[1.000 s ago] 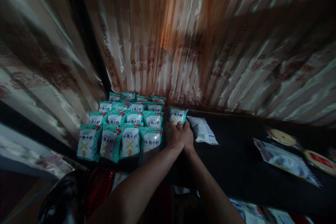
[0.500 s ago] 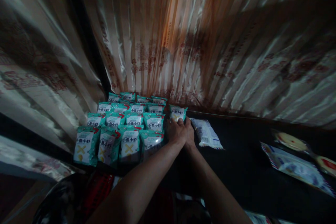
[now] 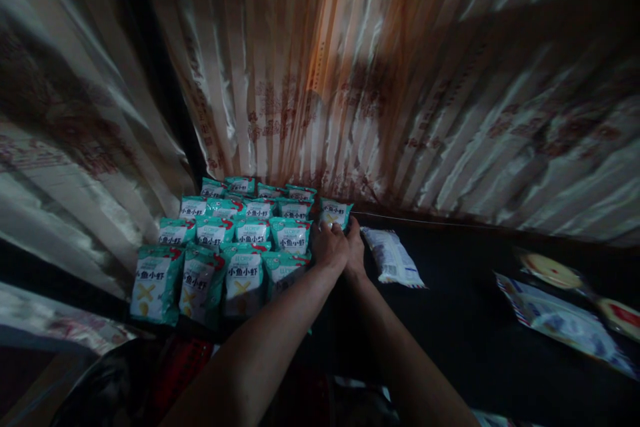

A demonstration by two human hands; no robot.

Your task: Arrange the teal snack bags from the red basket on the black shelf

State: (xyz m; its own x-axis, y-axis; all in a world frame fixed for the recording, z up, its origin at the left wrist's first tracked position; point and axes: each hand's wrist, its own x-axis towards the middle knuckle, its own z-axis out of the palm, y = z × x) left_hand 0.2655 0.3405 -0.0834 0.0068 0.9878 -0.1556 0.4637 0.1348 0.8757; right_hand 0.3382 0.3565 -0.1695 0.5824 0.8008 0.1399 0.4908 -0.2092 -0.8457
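Both my hands are at a teal and white snack bag [image 3: 334, 210] that stands to the right of the grouped bags. My left hand [image 3: 329, 245] grips its lower front with curled fingers. My right hand [image 3: 355, 250] is closed against its right side; the fingertips are partly hidden. Left of my hands, several matching teal snack bags [image 3: 245, 273] stand in rows on the black surface. Just right of my right hand lies a white and blue packet [image 3: 393, 257].
On the right of the black tabletop [image 3: 450, 320] lie a flat blue and white packet [image 3: 565, 323] and two round, wrapped items [image 3: 554, 271]. A pleated, printed curtain [image 3: 280, 80] hangs behind, and a dark pole [image 3: 155, 47] rises at the left.
The view has shifted slightly, so the rows of bags appear a little further left. Both hands stay at the same snack bag, and the right hand sits slightly more along its side.
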